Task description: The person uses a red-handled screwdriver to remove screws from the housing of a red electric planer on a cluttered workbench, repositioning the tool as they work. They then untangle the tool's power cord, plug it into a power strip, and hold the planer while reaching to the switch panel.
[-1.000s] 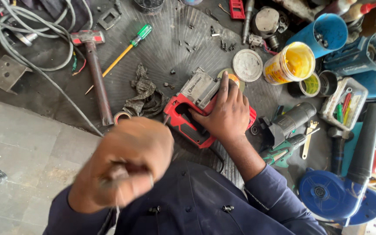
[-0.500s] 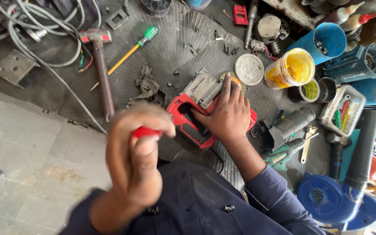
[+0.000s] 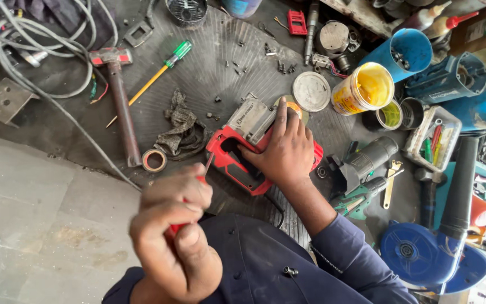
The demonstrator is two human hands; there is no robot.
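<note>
Your left hand [image 3: 172,236] is curled tight around a red-handled screwdriver [image 3: 195,194], raised close to the camera and blurred; its thin shaft pokes up and to the right from the top of your fist. Your right hand [image 3: 285,152] lies flat, fingers spread, pressing down on the red power tool [image 3: 237,163] that rests on the dark ribbed mat [image 3: 220,62].

The tool lies just up and to the right of the screwdriver tip, near it but not touching. Its long axis runs diagonally, from the red handle loop at lower left to the grey metal head [image 3: 251,119] at upper right. The right hand is already on it; the left hand is the one that is apart from it.

Counted outward: one red tool, one screwdriver in hand, one more screwdriver with a green and yellow handle [image 3: 158,76] lying well apart at upper left, one hammer [image 3: 119,95] beside it, one roll of tape [image 3: 154,160] and one dark rag [image 3: 184,132] just left of the tool. One grey round lid [image 3: 311,91] and one yellow tub [image 3: 364,89] sit above your right hand. Small loose screws dot the mat; they are too small to count.
</note>
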